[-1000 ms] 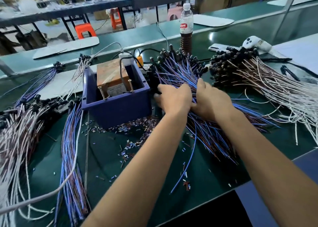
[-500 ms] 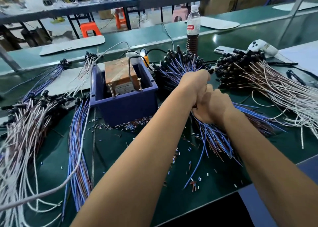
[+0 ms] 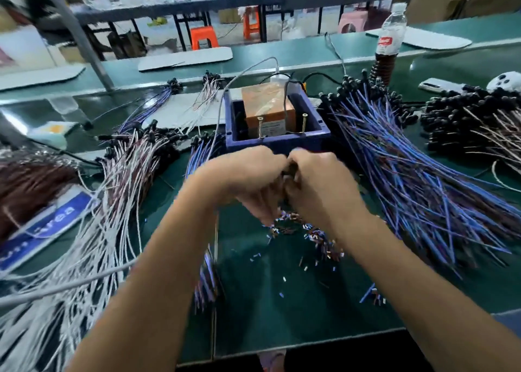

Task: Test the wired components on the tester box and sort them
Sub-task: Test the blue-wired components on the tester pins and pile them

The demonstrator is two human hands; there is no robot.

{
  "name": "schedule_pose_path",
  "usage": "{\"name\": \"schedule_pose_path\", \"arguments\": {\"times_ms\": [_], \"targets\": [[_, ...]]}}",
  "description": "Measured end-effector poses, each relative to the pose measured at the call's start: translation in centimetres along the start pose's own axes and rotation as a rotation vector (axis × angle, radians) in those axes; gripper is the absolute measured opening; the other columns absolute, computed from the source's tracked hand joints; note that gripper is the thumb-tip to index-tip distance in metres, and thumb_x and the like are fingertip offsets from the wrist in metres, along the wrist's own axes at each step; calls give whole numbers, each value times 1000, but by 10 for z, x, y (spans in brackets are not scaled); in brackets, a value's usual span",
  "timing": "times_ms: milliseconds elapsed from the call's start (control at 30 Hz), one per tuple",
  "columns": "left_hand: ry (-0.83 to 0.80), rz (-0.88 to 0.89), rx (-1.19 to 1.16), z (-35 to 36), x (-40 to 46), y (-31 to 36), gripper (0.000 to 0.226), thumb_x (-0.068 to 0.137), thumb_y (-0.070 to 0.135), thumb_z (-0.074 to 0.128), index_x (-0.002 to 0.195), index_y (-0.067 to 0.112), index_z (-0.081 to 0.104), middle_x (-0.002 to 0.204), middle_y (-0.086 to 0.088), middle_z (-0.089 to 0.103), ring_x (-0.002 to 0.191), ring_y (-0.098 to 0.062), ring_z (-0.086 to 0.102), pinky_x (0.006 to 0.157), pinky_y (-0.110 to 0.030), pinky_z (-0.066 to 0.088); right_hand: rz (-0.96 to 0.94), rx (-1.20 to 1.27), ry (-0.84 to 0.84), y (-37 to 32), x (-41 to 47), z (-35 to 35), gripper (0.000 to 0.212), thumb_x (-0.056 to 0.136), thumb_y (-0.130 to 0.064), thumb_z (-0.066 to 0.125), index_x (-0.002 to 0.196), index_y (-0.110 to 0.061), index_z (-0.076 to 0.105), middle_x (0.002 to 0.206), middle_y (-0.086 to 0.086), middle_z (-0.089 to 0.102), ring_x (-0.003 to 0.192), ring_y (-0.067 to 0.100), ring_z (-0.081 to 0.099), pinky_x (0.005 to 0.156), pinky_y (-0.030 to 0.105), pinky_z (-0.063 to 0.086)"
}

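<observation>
— Wired components, where are they?
— Head view: the blue-wired heap (image 3: 417, 174) lies right of the tester box (image 3: 277, 143), the white-wired heap (image 3: 112, 202) left. My left hand (image 3: 248, 180) and right hand (image 3: 318, 185) meet, fingers curled, just before the box; what they grip is too blurred to tell.
— Any writing?
— A blue sign (image 3: 42, 230) reads "Area". The bottle (image 3: 390, 36) has a red label, unreadable.

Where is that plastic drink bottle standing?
In the head view, the clear plastic bottle with dark drink stands upright at far right, behind the blue-wired component pile.
</observation>
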State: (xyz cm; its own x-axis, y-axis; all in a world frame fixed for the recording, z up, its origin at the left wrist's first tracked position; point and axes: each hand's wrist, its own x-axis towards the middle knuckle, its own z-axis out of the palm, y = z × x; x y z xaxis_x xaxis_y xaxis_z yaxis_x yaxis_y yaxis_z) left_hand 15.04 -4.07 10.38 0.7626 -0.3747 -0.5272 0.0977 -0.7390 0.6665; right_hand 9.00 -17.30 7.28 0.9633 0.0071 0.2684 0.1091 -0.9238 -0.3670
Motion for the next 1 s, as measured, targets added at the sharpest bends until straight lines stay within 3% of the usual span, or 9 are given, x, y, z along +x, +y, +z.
{"name": "schedule_pose_path", "arguments": {"times_ms": [133,200,300,400,467,567,700,900,1000], "targets": [[59,-163,227,-35,-21,-59,32,94,8,38,86,-6,66,67,-22,73,48,-27,71,40,-23,49,-167,85,-195,-55,11,39,8,86,-16,59,77,-17,59,83,15,68,76,42,66,61,40,51],[184,-190,278,-47,-26,-79,30,91,3,38,87,-6,67,69,-22,74,54,-30,74,45,-31,57,-194,128,-219,-82,21,58,5,86,-13,56,82,-14,60,87,16,69,80,42,66,65,42,55],[458,-162,356,-60,-29,-94,24,83,5,43,77,0,67,69,-18,73,60,-33,74,65,-44,65,-120,189,-226,-112,36,84,7,89,-15,57,95,-12,55,99,19,68,88,43,64,64,40,46],[617,-170,453,-69,-22,-103,14,81,13,53,75,6,64,80,-15,68,74,-34,69,64,-34,56,-45,180,-255,-123,46,106,12,95,-14,55,104,-6,56,103,17,67,90,40,67,63,36,43],[698,-147,489,-75,-12,-106,10,79,11,56,79,7,65,81,-13,64,82,-34,64,61,-31,45,-53,94,-216,-123,47,114,13,97,-14,54,106,-7,62,97,13,68,82,37,67,60,33,43],[838,-40,426,-82,9,-104,20,83,9,61,98,8,74,93,-16,69,94,-37,65,74,-34,49,-71,30,-205,-124,46,119,9,96,-10,52,90,-16,57,80,4,63,69,33,61,52,29,35],[879,14,437,-82,40,-93,18,89,16,72,105,8,72,108,-17,71,105,-37,68,86,-40,55,-55,10,-244,-121,46,118,32,93,-5,50,68,-20,38,64,1,43,55,28,46,50,29,33],[865,-43,509,-88,59,-91,20,88,14,75,105,6,69,113,-18,69,109,-38,67,84,-41,54,-7,100,-314,-119,52,114,7,95,-11,52,93,-14,46,86,10,58,77,35,52,66,36,38],[895,-38,476,-91,56,-89,11,83,2,66,92,9,65,107,-21,68,106,-42,67,83,-42,54,13,175,-312,-113,53,114,13,99,-18,48,88,-13,45,81,8,52,76,35,48,67,35,36]]}}
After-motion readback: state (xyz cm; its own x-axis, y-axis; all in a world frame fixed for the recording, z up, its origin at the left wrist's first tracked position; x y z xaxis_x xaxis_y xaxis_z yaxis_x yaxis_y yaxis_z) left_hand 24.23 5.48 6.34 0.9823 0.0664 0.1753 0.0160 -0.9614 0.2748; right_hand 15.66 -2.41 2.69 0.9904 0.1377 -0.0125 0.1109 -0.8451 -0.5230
